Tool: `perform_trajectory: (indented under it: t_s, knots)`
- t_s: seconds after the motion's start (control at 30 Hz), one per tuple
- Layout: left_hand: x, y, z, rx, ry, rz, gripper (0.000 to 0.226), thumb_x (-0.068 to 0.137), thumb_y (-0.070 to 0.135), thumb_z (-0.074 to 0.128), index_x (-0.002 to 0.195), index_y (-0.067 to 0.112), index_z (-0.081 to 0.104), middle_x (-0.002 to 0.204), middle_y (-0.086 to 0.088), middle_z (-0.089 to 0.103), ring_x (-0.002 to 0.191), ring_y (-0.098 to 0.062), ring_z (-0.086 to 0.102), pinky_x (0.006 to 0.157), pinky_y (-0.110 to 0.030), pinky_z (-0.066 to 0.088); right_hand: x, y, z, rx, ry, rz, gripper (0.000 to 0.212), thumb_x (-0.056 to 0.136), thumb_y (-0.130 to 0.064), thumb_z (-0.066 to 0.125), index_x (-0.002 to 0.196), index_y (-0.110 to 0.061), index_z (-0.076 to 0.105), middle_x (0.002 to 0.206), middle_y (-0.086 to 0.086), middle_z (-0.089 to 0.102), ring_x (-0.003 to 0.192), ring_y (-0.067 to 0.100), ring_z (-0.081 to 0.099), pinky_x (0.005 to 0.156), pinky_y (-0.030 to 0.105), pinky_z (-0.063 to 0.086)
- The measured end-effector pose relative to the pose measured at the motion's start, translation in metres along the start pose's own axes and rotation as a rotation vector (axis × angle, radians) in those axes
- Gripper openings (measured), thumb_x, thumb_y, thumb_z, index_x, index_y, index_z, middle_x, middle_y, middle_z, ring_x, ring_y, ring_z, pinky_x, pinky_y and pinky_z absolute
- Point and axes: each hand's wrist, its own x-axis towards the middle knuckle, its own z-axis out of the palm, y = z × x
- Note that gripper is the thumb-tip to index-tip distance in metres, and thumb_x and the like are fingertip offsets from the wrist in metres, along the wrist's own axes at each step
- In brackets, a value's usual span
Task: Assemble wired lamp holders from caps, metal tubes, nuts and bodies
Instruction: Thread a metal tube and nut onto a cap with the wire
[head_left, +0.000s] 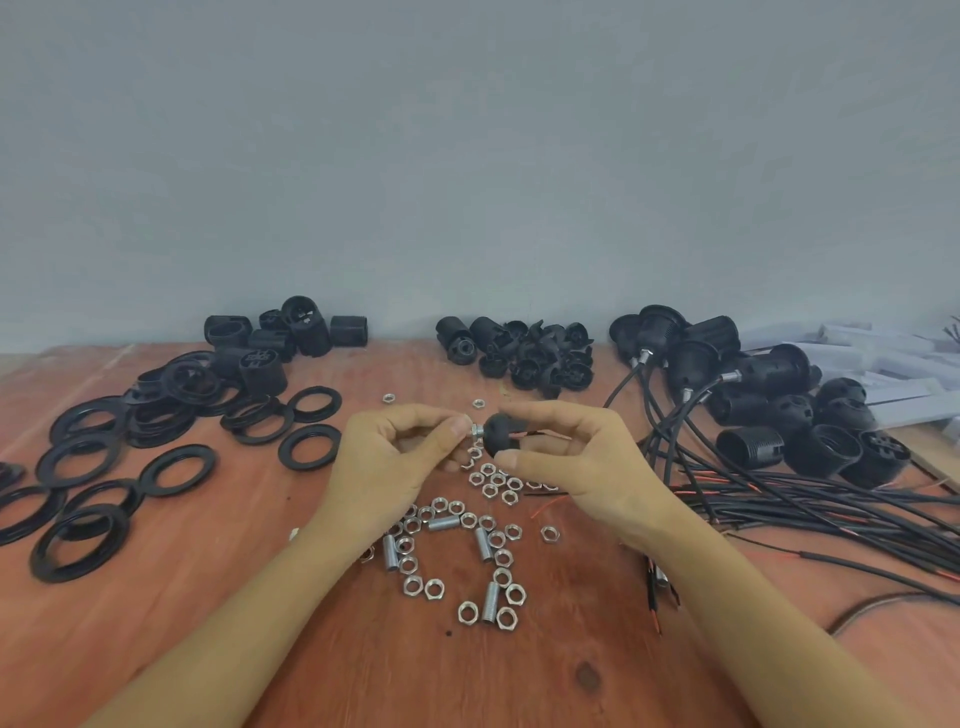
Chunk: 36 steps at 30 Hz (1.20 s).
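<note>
Above the counter (208, 597), the right hand (576, 467) grips a black cap (498, 434) while the left hand (387, 462) pinches its nut (476, 429).

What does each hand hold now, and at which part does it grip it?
The right hand grips the black cap by its rounded side. The left hand pinches the small metal part, seemingly a nut, at the cap's narrow end.

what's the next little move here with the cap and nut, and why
Probably twist the nut down toward the cap. The left hand pinches the nut at the cap's metal end and the right hand grips the cap. Whether the nut is seated is too small to tell.
</note>
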Motion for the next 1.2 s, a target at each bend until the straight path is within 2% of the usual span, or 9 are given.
perform_trajectory:
  t_s: [0.2, 0.43, 0.6, 0.7, 0.77, 0.93, 1.0, 1.07, 1.2]
  knots:
    - [0.000, -0.003, -0.001, 0.063, -0.049, -0.005, 0.018, 0.077, 0.028, 0.069, 0.081, 0.011, 0.074, 0.064, -0.006, 0.071, 0.056, -0.014, 0.066, 0.054, -0.020, 0.053, -0.003, 0.003, -0.001, -0.021, -0.026, 0.001, 0.048, 0.061, -0.016, 0.083, 0.107, -0.021, 0.071, 0.090, 0.004, 0.077, 0.083, 0.014, 0.073, 0.071, 0.024, 0.057]
    - [-0.002, -0.005, -0.003, 0.142, -0.082, 0.130, 0.012, 0.077, 0.024, 0.072, 0.087, 0.019, 0.077, 0.081, 0.002, 0.076, 0.074, -0.011, 0.071, 0.069, -0.018, 0.055, -0.006, -0.001, 0.003, -0.064, -0.020, -0.002, 0.024, 0.074, -0.030, 0.075, 0.097, -0.023, 0.078, 0.091, 0.005, 0.077, 0.076, 0.017, 0.074, 0.061, 0.022, 0.057]
    - [-0.004, -0.003, -0.002, 0.160, -0.108, 0.279, 0.015, 0.076, 0.014, 0.075, 0.090, 0.021, 0.076, 0.089, 0.001, 0.074, 0.082, -0.013, 0.071, 0.075, -0.021, 0.055, -0.005, -0.001, 0.006, -0.079, 0.027, 0.019, 0.040, 0.075, -0.043, 0.069, 0.102, -0.014, 0.067, 0.081, 0.011, 0.076, 0.057, 0.023, 0.071, 0.048, 0.024, 0.053]
    - [-0.005, -0.003, 0.000, 0.131, -0.113, 0.291, 0.015, 0.075, 0.013, 0.076, 0.089, 0.019, 0.077, 0.089, -0.002, 0.074, 0.082, -0.016, 0.071, 0.075, -0.022, 0.055, -0.005, -0.001, 0.011, -0.087, 0.069, 0.042, 0.037, 0.076, -0.056, 0.060, 0.078, -0.021, 0.069, 0.066, 0.012, 0.072, 0.049, 0.022, 0.068, 0.042, 0.021, 0.046]
    - [-0.006, -0.002, 0.001, 0.102, -0.106, 0.283, 0.015, 0.075, 0.014, 0.076, 0.088, 0.020, 0.077, 0.088, -0.002, 0.074, 0.081, -0.015, 0.071, 0.075, -0.022, 0.055, -0.005, 0.000, 0.013, -0.170, 0.109, 0.041, 0.049, 0.080, -0.062, 0.048, 0.060, -0.021, 0.068, 0.059, 0.013, 0.069, 0.047, 0.024, 0.067, 0.042, 0.018, 0.043]
    - [-0.005, -0.001, 0.004, 0.070, -0.025, 0.284, 0.013, 0.074, 0.017, 0.076, 0.086, 0.021, 0.077, 0.082, -0.001, 0.074, 0.074, -0.013, 0.071, 0.072, -0.021, 0.056, -0.010, 0.000, 0.013, -0.185, 0.042, -0.022, 0.074, 0.092, -0.063, 0.026, 0.052, -0.016, 0.067, 0.048, 0.012, 0.063, 0.043, 0.017, 0.057, 0.048, 0.017, 0.045]
    - [-0.003, -0.001, 0.002, 0.050, 0.025, 0.274, 0.013, 0.074, 0.018, 0.076, 0.086, 0.023, 0.078, 0.079, -0.003, 0.074, 0.070, -0.017, 0.071, 0.070, -0.022, 0.057, -0.010, 0.001, 0.012, -0.207, 0.070, -0.104, 0.075, 0.099, -0.057, 0.028, 0.054, -0.014, 0.070, 0.040, 0.009, 0.053, 0.041, 0.016, 0.050, 0.051, 0.021, 0.045]
    - [-0.002, 0.000, -0.001, 0.031, 0.034, 0.257, 0.014, 0.073, 0.020, 0.076, 0.086, 0.027, 0.079, 0.077, -0.002, 0.075, 0.069, -0.015, 0.071, 0.069, -0.020, 0.057, -0.008, 0.002, 0.013, -0.227, 0.185, -0.170, 0.067, 0.100, -0.052, 0.036, 0.054, -0.016, 0.069, 0.038, 0.016, 0.041, 0.040, 0.022, 0.040, 0.051, 0.035, 0.047]
    - [-0.004, -0.008, 0.003, 0.112, -0.023, 0.162, 0.011, 0.072, 0.027, 0.077, 0.083, 0.026, 0.077, 0.079, 0.002, 0.075, 0.071, -0.011, 0.071, 0.069, -0.021, 0.056, -0.008, 0.009, 0.017, -0.365, 0.141, -0.160, 0.044, 0.095, -0.045, 0.057, 0.061, -0.019, 0.066, 0.048, 0.001, 0.056, 0.045, 0.009, 0.051, 0.048, 0.025, 0.044]
